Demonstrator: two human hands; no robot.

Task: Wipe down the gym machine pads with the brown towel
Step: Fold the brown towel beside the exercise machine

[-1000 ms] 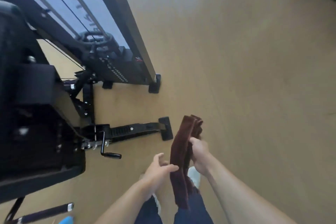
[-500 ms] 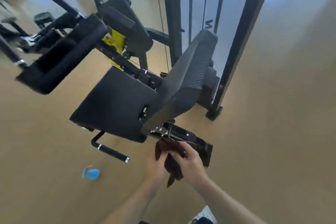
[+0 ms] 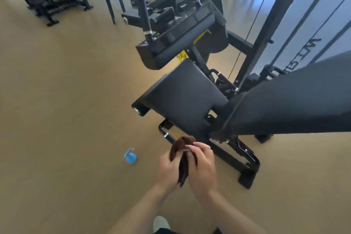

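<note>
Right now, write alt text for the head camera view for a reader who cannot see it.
Two bare hands, the left hand and right hand, bunch a brown towel between them in front of a black gym machine's seat pad and long back pad. A small blue spray bottle lies on the tan floor to the left.

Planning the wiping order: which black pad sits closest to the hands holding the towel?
The flat seat pad, just beyond the brown towel; the arm pad lies farther off.
</note>
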